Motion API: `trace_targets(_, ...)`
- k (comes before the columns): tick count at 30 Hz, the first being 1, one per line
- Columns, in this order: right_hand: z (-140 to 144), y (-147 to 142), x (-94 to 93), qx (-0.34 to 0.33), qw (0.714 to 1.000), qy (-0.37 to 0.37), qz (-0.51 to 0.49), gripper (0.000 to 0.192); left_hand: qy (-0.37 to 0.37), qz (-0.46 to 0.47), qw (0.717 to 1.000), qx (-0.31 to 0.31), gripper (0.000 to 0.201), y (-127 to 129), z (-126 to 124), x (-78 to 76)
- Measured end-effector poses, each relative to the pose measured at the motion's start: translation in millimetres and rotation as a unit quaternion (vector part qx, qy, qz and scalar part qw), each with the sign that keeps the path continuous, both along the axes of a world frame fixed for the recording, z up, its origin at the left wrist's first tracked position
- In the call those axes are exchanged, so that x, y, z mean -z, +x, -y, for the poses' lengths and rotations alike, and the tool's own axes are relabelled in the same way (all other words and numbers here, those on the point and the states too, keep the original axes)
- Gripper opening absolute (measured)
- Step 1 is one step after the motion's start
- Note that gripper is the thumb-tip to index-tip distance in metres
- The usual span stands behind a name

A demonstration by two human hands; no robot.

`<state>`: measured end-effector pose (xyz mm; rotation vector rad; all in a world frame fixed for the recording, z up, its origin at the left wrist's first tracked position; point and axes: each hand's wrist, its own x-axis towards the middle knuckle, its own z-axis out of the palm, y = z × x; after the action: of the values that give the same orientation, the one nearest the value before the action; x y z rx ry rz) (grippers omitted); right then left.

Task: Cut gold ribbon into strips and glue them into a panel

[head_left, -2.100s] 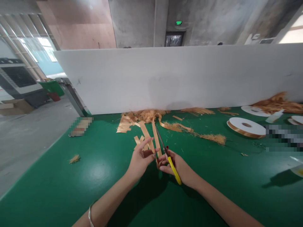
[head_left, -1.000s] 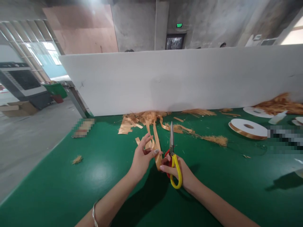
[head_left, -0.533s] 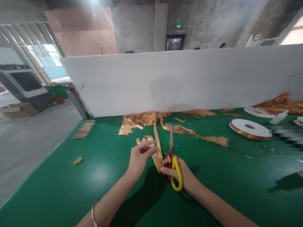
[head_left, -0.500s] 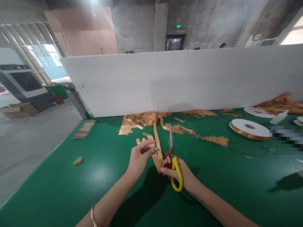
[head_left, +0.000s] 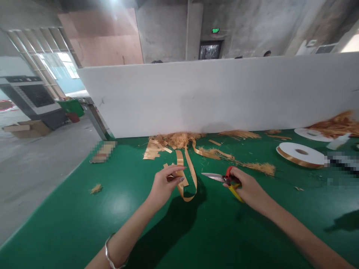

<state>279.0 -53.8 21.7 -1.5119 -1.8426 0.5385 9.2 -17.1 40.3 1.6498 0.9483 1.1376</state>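
Note:
My left hand (head_left: 164, 185) pinches a gold ribbon (head_left: 187, 175) that hangs in a loop off its fingers and trails back toward a heap of ribbon scraps. My right hand (head_left: 248, 187) grips scissors (head_left: 221, 178) with red and yellow handles. The blades are closed, lie nearly flat and point left toward the ribbon, a short gap away from the loop. Both hands hover just above the green table (head_left: 117, 209).
A white partition (head_left: 224, 93) walls off the table's far side. Cut ribbon bits and frayed gold threads (head_left: 174, 141) lie at its foot. A ribbon spool (head_left: 301, 154) lies at the right, more spools and threads behind it. The table's left edge drops to a concrete floor.
My right hand has moved right and turned the scissors from upright to nearly flat, pointing left. The ribbon, before held between both hands, now hangs looped from my left hand alone.

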Motion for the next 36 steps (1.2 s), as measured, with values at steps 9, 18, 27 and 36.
trace_targets(9, 9, 6, -9.9, 0.025, 0.99, -0.094, 0.103, 0.029, 0.005, -0.009, 1.0, 0.004, 0.028, -2, 1, -1.4)
trace_targets(18, 3, 3, -26.8, -0.081, 0.962, -0.125, 0.231, 0.037, 0.019, -0.042, 0.998, 0.038, 0.029, -4, 4, -6.3)
trace_targets(27, 0, -15, -32.9, -0.153, 0.948, -0.06, 0.274, 0.041, 0.036, -0.073, 0.995, 0.056, 0.032, -4, 8, -9.8)
trace_targets(36, -2, -22, -34.9, -0.16, 0.942, -0.07, 0.288, 0.046, 0.014, -0.063, 0.996, 0.062, 0.032, -3, 9, -8.3)
